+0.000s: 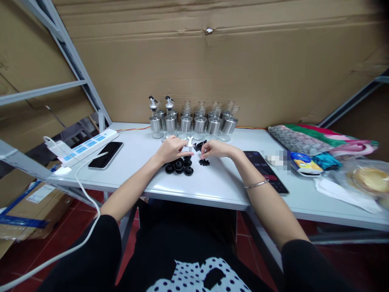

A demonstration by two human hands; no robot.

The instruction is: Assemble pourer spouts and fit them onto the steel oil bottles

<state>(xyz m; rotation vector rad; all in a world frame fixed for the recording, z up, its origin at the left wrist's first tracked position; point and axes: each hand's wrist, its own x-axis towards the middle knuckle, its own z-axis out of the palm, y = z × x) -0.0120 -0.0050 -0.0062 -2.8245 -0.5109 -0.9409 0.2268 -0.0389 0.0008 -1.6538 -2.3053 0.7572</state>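
Observation:
My left hand (172,149) is closed around a pale pour spout (190,142), whose forked top shows beyond the fingers. Under and in front of that hand lie several round black stoppers (179,165). My right hand (216,149) has its fingertips pinched together just above the table, between two groups of small black parts (204,162). Whatever sits in that pinch is too small to make out. Behind both hands stand rows of glass bottles with metal sleeves (199,125). Two of the front bottles at the left carry silver pourers with black flaps (169,102).
A phone (106,155) and a power strip (91,146) with a white cable lie at the left. Another phone showing a timer (264,170) is by my right forearm. Farther right are a yellow-blue packet (305,162), bagged food (370,179) and folded cloth. Cardboard (194,69) walls the back.

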